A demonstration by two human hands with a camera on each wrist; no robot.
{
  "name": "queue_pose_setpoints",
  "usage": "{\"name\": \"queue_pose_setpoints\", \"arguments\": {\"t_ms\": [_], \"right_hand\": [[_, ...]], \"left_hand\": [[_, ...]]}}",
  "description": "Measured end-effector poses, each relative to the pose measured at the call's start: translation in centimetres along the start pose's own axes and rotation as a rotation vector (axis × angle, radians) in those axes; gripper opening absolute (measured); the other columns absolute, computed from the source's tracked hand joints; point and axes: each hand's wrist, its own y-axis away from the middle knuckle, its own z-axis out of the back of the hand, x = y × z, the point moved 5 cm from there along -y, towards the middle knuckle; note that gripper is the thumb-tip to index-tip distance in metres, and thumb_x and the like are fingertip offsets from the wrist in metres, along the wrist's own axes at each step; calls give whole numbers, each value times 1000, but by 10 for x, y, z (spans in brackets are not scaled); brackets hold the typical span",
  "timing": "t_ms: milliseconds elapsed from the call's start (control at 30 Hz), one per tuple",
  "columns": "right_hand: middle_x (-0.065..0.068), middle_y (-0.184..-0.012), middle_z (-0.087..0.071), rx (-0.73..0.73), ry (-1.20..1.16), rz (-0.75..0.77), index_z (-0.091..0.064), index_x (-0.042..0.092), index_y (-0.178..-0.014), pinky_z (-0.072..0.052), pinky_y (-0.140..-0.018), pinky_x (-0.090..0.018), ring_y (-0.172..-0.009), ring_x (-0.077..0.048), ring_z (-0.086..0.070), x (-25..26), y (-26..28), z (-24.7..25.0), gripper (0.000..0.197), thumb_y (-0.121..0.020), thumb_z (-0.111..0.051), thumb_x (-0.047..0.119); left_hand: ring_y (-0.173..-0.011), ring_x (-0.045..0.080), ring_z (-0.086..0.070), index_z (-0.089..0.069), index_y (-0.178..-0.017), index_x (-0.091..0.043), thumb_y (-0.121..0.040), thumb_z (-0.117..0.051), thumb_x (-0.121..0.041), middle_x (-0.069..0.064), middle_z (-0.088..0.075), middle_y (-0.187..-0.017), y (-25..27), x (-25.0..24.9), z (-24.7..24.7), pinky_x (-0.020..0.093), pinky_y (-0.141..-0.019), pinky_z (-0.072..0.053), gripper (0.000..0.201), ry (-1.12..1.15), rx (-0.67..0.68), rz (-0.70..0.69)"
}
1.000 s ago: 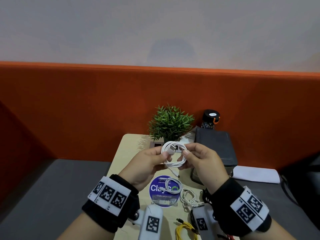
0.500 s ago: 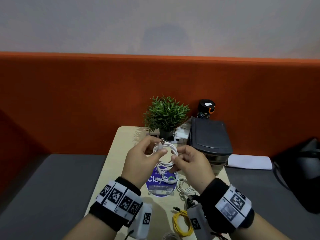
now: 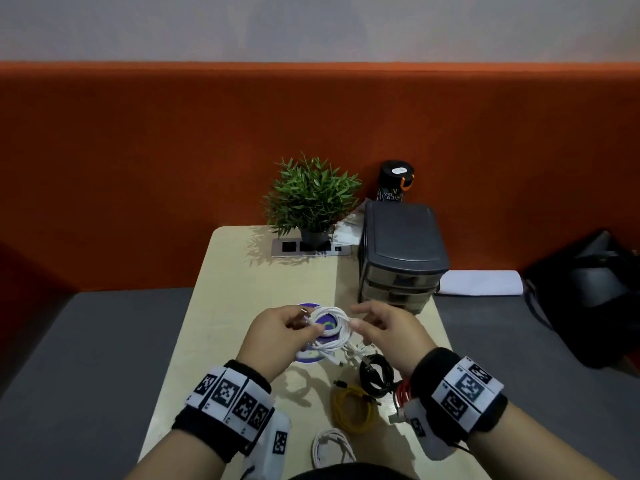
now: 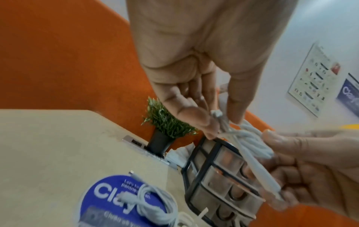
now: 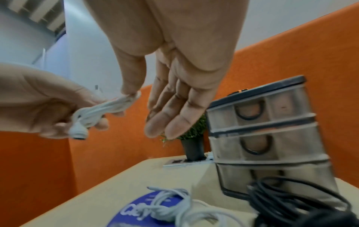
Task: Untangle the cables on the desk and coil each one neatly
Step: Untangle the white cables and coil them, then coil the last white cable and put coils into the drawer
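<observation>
Both hands are meeting above the middle of the desk (image 3: 242, 278), sharing one white cable (image 3: 330, 323) wound into a small coil. The left hand (image 3: 273, 336) is pinching the coil's left side between thumb and fingers, with a plug end poking up by the thumb. The right hand (image 3: 388, 332) is pinching the coil's right side between thumb and forefinger, while its other fingers are hanging loose and nearly straight. The coil is hovering over a round blue sticker (image 4: 116, 204) on which another loose white cable (image 4: 153, 205) is lying. Nearer the person, a black cable (image 3: 375, 375), a yellow cable (image 3: 353, 408) and one more white coil (image 3: 332, 448) are sitting on the desk. At the far end, a small potted plant (image 3: 311, 199) is standing beside a grey drawer unit (image 3: 401, 251).
</observation>
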Motion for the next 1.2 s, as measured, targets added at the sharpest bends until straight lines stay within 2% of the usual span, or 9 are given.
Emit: {"name": "queue_pose_setpoints", "arguments": {"t_ms": [167, 267, 467, 700, 767, 800, 900, 1067, 1200], "right_hand": [[-6, -118, -61, -145, 313, -152, -40, 27, -138, -46, -84, -30, -105, -23, -58, -35, -17, 38, 42, -96, -48, 28], [-9, -133, -52, -152, 465, -152, -29, 29, -144, -49, -88, -36, -111, -28, -57, -44, -26, 49, 53, -94, -45, 18], [-11, -120, -58, -126, 603, -167, -28, 24, -137, -46, -83, -38, -99, -33, -60, -50, -36, 44, 56, -85, -45, 9], [-5, -105, -59, -179, 579, -113, -38, 18, -116, -39, -88, -40, -97, -29, -56, -46, -14, 34, 37, -80, -49, 12], [-4, -106, -57, -202, 582, -75, -43, 19, -115, -38, -87, -39, -98, -29, -55, -48, -1, 29, 37, -80, -50, 12], [-3, -106, -57, -208, 580, -57, -45, 19, -116, -38, -86, -39, -99, -28, -55, -50, 6, 26, 38, -79, -51, 11], [0, -103, -57, -222, 568, 21, -50, 20, -114, -37, -83, -38, -95, -27, -55, -57, 23, 18, 38, -77, -55, 11], [8, -87, -60, -274, 595, 118, -46, 26, -104, -46, -72, -35, -81, -18, -60, -64, 45, 14, 41, -65, -56, 19], [10, -90, -61, -256, 614, 155, -53, 25, -107, -48, -75, -34, -82, -14, -62, -66, 59, 12, 41, -65, -52, 25]], "left_hand": [[-50, 19, -55, -68, -92, -12, -77, -75, -7, 10, -57, -62, 3, 25, -12, 30, -51, -52, 18, 110, 31, 176], [-50, 17, -56, -69, -88, -11, -73, -78, -7, 10, -61, -64, 4, 32, -16, 28, -52, -53, 18, 141, 46, 214], [-50, 16, -57, -71, -68, -6, -72, -79, -7, 1, -61, -51, -3, 28, -23, 27, -56, -56, 8, 113, 55, 203], [-44, 8, -56, -63, -54, -12, -76, -75, -8, 1, -58, -51, -13, 1, -27, 15, -48, -47, 26, 40, 39, 115], [-47, 5, -57, -67, -63, -17, -76, -75, -7, 5, -61, -61, -20, -10, -29, 17, -51, -51, 19, 40, 15, 60], [-51, 8, -59, -70, -73, -18, -75, -76, -9, 6, -63, -66, -23, -16, -31, 26, -57, -56, 12, 46, 6, 39], [-59, 17, -60, -67, -90, -17, -71, -80, -17, 6, -65, -75, -36, -34, -37, 40, -68, -58, 23, -1, -43, -23], [-63, 7, -55, -61, -86, -21, -70, -81, -27, -3, -63, -75, -55, -73, -57, 18, -59, -47, 26, -97, -81, -143], [-70, 9, -58, -64, -80, -25, -72, -79, -34, -10, -63, -74, -69, -84, -89, 22, -63, -44, 19, -272, -10, -163]]}}
